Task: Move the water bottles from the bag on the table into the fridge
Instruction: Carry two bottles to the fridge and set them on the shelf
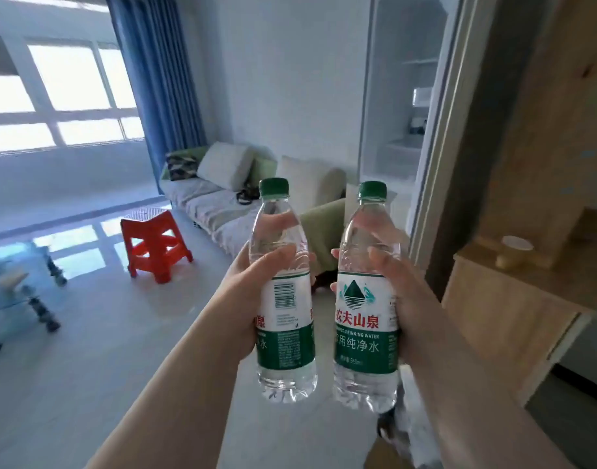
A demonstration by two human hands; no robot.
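I hold two clear water bottles upright in front of me, each with a green cap and a white and green label. My left hand (243,299) is wrapped around the left bottle (285,299), whose barcode faces me. My right hand (408,299) grips the right bottle (366,299), whose mountain logo faces me. The two bottles stand side by side with a small gap between them. The bag, its table and the fridge are not clearly in view.
An orange plastic stool (155,245) stands on the pale tiled floor to the left. A sofa (222,204) with cushions lines the far wall. A glass table (16,292) is at far left. A wooden cabinet (513,299) with a cup stands at right, a door frame (439,147) behind it.
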